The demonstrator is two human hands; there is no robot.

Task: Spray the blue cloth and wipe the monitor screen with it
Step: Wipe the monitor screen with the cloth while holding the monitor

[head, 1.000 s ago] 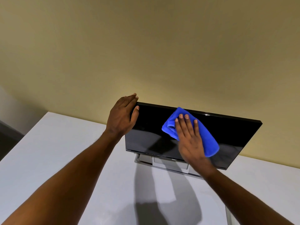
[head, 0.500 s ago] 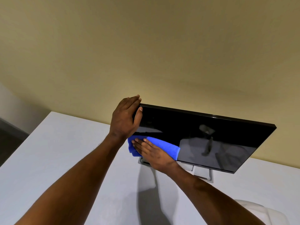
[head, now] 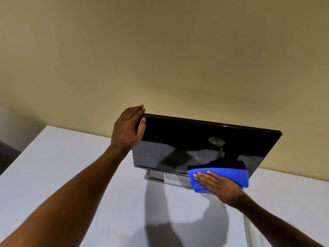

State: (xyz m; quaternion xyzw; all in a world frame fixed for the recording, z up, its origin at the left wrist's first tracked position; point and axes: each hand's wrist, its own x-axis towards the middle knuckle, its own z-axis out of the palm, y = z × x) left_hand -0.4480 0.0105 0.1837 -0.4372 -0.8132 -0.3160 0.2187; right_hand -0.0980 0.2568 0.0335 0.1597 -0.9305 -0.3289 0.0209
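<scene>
We see the pale grey desk (head: 67,175) bare and open on the left, with wide room to pass between its left edge and the flat black glossy monitor (head: 204,145). The monitor stands near the tan wall (head: 160,50), blocking the middle and right rear. Our left hand (head: 127,130) closes its grip over the monitor's upper left corner, barring that side. Our right hand (head: 219,185) lies flat on the folded blue cloth (head: 231,175) at the lower right of the screen, covering the path there. The grey rectangular stand (head: 165,177) fills the space beneath the monitor. Above the top edge the way is open.
</scene>
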